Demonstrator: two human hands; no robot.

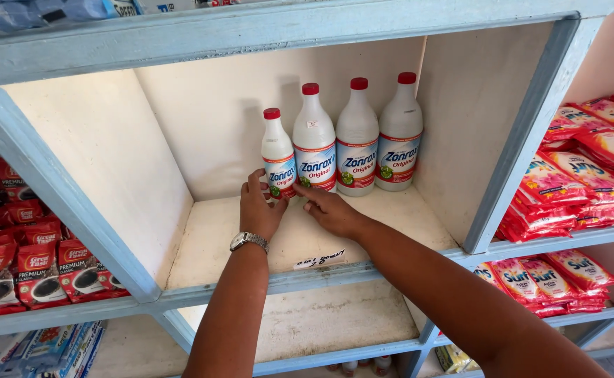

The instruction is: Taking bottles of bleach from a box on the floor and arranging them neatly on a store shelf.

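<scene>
Red coffee sachets (20, 262) stacked well left of the small bottle, in the next compartment. Left hand (259, 208), watch (249, 240) on the wrist, at the foot of the small bottle (278, 155): fingertips touching its base, grip loose and not closed round anything. Small bottle upright on the shelf (216, 238), leftmost of a row, white with a red cap. Right hand (331, 210) just right of the small bottle's base, flat and low on the shelf board, grip released, holding nothing. Three taller bottles (357, 136) right of the small bottle, shoulder to shoulder along the back wall. Pink sachets (587, 175) far right, beyond the divider.

Likely risk: a push low at the base with nothing steadying the neck, so a tip backward or sideways. Close to the first tall bottle, so a knock could rock the whole row. Light fingertip contact only, so a slip is easy on lifting.
</scene>
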